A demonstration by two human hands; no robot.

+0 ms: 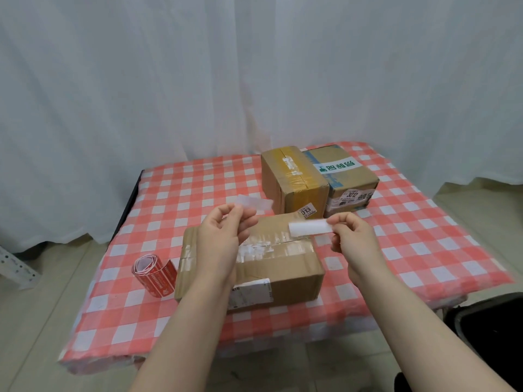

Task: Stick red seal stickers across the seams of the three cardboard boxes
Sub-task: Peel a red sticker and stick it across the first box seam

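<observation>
Three cardboard boxes stand on the checked table. The nearest box (280,267) lies below my hands, its taped seam running left to right. Behind it stand a box with yellow tape (291,182) and, touching its right side, a box with a green-and-white label (348,176). My left hand (223,236) pinches a pale, translucent strip (254,203) above the near box. My right hand (353,236) pinches a white strip (310,229) by its right end; only its white side shows. A roll of red seal stickers (154,274) lies left of the near box.
The red-and-white checked tablecloth (410,244) covers a small table with its front edge close to me. A white curtain (254,66) hangs behind. A black object (492,329) sits at the lower right and a white perforated metal bar (14,267) at the left on the floor.
</observation>
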